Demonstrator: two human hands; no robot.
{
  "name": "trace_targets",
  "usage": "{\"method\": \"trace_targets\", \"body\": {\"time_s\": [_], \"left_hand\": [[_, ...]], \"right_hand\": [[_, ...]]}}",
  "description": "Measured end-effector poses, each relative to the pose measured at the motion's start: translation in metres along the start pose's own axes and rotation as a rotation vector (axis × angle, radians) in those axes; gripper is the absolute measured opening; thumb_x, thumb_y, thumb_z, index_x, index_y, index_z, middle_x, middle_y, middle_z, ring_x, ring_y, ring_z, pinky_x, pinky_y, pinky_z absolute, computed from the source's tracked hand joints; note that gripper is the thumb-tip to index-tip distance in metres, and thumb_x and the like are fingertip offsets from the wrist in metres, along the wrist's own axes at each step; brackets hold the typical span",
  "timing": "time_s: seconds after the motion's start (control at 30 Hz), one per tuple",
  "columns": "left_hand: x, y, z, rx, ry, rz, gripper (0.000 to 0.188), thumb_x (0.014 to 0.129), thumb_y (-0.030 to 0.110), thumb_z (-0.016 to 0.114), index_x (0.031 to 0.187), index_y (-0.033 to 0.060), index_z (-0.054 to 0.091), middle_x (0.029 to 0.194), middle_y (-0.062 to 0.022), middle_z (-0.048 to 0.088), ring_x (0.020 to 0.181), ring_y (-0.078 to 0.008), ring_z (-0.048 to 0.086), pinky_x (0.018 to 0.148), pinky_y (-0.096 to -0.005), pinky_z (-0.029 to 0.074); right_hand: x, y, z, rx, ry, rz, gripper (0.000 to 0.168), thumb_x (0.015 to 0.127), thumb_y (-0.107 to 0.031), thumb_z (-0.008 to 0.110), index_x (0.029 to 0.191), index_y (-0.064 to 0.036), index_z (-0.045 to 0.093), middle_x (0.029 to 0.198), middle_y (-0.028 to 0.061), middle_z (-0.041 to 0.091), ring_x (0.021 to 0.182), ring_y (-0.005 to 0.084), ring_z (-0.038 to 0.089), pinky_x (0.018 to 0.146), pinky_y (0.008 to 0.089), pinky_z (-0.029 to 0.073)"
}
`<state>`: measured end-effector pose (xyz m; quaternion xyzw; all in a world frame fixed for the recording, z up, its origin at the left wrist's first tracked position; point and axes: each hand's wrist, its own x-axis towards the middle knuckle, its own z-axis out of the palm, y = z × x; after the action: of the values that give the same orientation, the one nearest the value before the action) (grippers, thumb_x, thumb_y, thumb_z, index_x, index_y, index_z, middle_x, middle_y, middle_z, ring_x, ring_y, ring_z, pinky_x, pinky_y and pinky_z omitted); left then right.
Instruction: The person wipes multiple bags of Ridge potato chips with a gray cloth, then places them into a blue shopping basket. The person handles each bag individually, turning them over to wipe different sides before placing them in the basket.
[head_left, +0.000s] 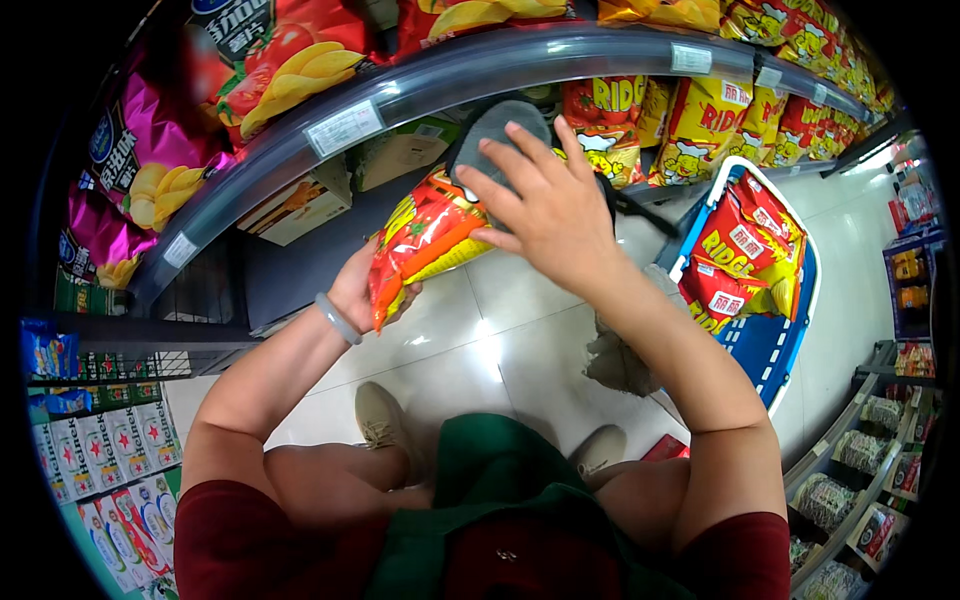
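My left hand holds a red and yellow chip bag from below, tilted over the floor in front of the shelf. Over the bag's upper end lies a dark grey pad with a black edge. My right hand is laid across this pad, fingers spread on its surface and thumb close to the bag. A black strip, perhaps a handle or strap, sticks out right of my right wrist. The hand hides how it joins the pad.
A blue basket with a white rim holds several chip bags at right. Grey cloth hangs beside it. The shelf edge curves ahead, with cardboard boxes beneath. More shelves stand lower right; drink cartons are stacked left.
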<state>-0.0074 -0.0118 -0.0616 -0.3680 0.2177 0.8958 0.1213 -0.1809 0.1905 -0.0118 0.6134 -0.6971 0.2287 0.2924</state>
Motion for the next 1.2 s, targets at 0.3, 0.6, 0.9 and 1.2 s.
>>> {"method": "trace_targets", "body": {"time_s": [0.3,0.6,0.9,1.2], "left_hand": [[0.007,-0.001,-0.001,0.089,-0.154,-0.029,0.046,0.097,0.047,0.040,0.118,0.0085,0.055,0.101,-0.0112,0.067,0.074,-0.0232,0.068,0.060,-0.0336,0.059],[-0.017,-0.008,0.071,0.317,-0.093,0.296,0.045,0.096,0.031,0.051,0.128,-0.0004,0.044,0.120,-0.0160,0.060,0.104,-0.0238,0.063,0.090,-0.0382,0.052],[-0.017,-0.057,0.241,1.331,-0.496,0.414,0.046,0.074,0.012,0.079,0.112,-0.0009,0.057,0.100,-0.0072,0.067,0.089,-0.0118,0.063,0.081,-0.0287,0.050],[0.049,-0.132,0.408,1.963,-1.155,0.718,0.066,0.064,0.026,0.084,0.118,-0.0012,0.058,0.099,-0.0154,0.067,0.088,-0.0256,0.068,0.078,-0.0326,0.051]], "right_hand": [[-0.017,0.046,-0.012,-0.010,0.083,0.216,0.029,0.074,-0.035,0.073,0.094,-0.014,0.066,0.086,0.0071,0.059,0.080,0.0250,0.059,0.069,0.0345,0.048],[0.006,0.059,-0.084,0.506,-0.200,0.373,0.034,0.077,-0.035,0.064,0.095,-0.006,0.067,0.092,0.0169,0.063,0.089,0.0337,0.062,0.079,0.0407,0.050],[-0.065,0.059,-0.206,0.618,-0.525,0.593,0.087,0.073,-0.055,0.071,0.132,0.002,0.043,0.106,0.0247,0.062,0.099,0.0397,0.060,0.083,0.0417,0.049],[-0.182,0.066,-0.313,0.444,-0.257,0.900,0.078,0.065,-0.040,0.081,0.126,-0.003,0.051,0.106,0.0176,0.063,0.098,0.0388,0.060,0.083,0.0398,0.049]]}}
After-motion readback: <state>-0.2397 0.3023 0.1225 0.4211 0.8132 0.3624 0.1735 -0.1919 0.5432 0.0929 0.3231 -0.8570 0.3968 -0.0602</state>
